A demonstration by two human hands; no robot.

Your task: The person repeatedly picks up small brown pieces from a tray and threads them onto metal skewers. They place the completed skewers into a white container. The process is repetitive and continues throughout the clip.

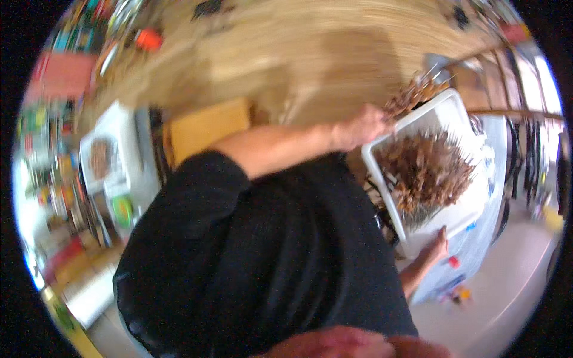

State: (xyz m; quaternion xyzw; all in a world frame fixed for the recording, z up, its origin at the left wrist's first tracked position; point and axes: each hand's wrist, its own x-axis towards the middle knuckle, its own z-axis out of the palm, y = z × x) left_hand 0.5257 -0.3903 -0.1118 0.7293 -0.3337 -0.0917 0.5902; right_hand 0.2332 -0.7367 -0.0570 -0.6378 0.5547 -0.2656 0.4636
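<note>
Tray (452, 110), white, heaped with brown spiky stems (427, 167), at the person's right: right hand (440, 244) grasps its rim; left hand (367, 126) meets another corner, grip too blurred to tell. Steadying seems underway; next calls for keeping level.

Brown pile (427, 170) obstructs white tray (450, 110), upper corner free.

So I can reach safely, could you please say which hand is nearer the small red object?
Right hand, close beside the small red object; the left hand is farther, across the white tub.
</note>
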